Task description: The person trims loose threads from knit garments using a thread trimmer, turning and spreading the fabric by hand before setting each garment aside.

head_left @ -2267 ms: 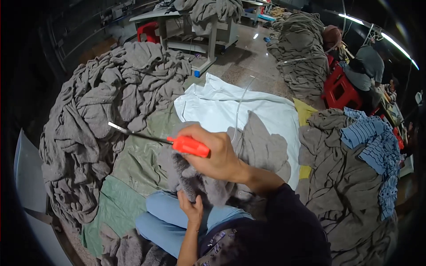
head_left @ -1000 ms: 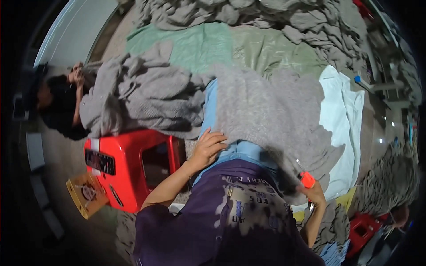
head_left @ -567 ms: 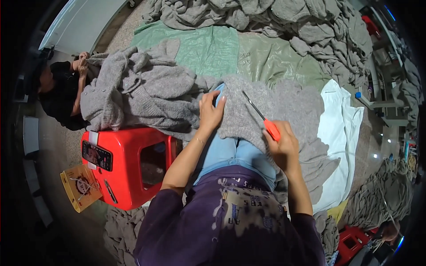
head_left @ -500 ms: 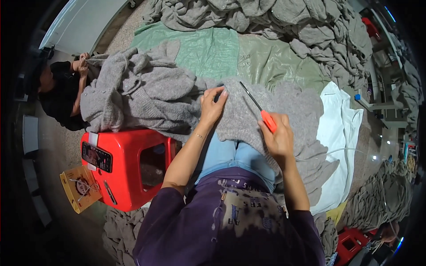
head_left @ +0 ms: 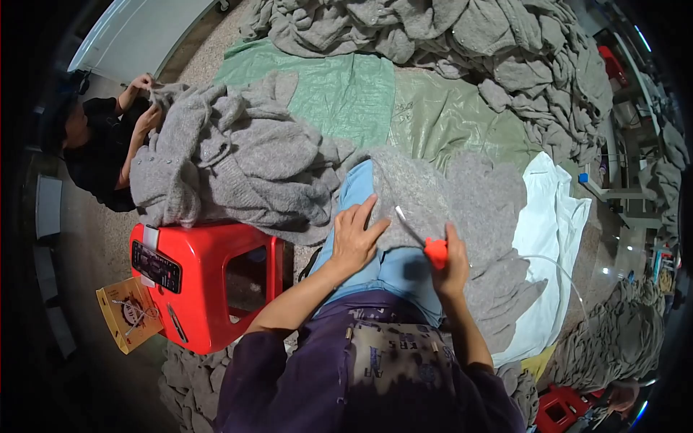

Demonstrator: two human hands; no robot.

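Note:
A light grey knitted garment (head_left: 411, 173) lies across my blue-trousered lap and spreads to the right. My right hand (head_left: 452, 267) is closed round a red-handled tool (head_left: 436, 250) with a thin dark shaft and a pale tip. That shaft slants up and left over the knit. My left hand (head_left: 355, 238) rests over my thigh at the garment's left edge, thumb and fingers apart; whether it touches the knit I cannot tell. Beyond it, a heap of grey knitwear (head_left: 238, 151) reaches left.
A red stool (head_left: 202, 289) at left carries a phone (head_left: 156, 267), a dark pen-like tool (head_left: 177, 322) and a yellow box (head_left: 128, 314). A person (head_left: 97, 141) at far left handles knitwear. Green sheeting (head_left: 339, 94), a big grey pile (head_left: 505, 43) and white plastic (head_left: 545, 216) lie around.
My left hand has come down toward me from the upper part of the knit. The right hand with the red-handled tool has dropped slightly nearer. The garment's left edge has shifted right, baring trousers.

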